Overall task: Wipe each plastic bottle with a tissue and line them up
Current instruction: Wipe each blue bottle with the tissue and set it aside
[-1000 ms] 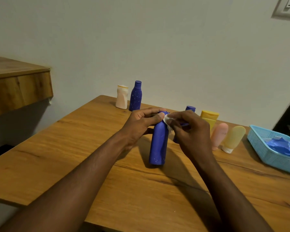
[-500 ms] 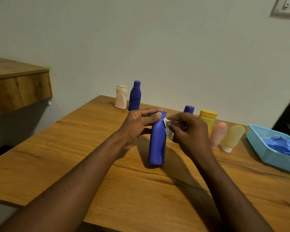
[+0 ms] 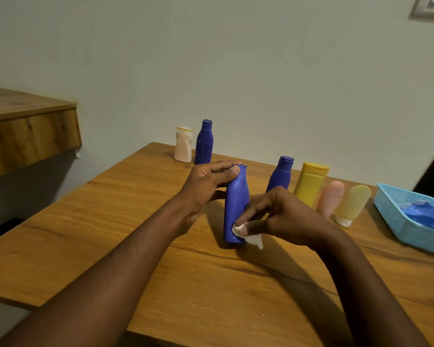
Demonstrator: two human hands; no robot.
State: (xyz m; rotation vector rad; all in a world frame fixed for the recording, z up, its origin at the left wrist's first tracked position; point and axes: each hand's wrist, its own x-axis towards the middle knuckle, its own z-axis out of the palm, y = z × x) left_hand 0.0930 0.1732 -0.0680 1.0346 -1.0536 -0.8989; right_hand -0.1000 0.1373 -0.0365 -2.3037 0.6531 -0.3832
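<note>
The right hand (image 3: 273, 214), its grip pinched on the tissue (image 3: 254, 239), had slid from neck to base of the blue bottle (image 3: 236, 204), upright mid-way along the bench (image 3: 135, 221) with the left hand (image 3: 208, 186) clamped round its top, so this wipe looked nearly finished.

Left hand (image 3: 206, 186) grips the blue bottle (image 3: 236, 209) up top, right hand (image 3: 273, 216) pinches tissue (image 3: 251, 237) against its base

a plain pale wall (image 3: 261, 71) with a switch plate (image 3: 430, 7) backs the wooden table (image 3: 110, 221) and shelf (image 3: 28, 131).
</note>
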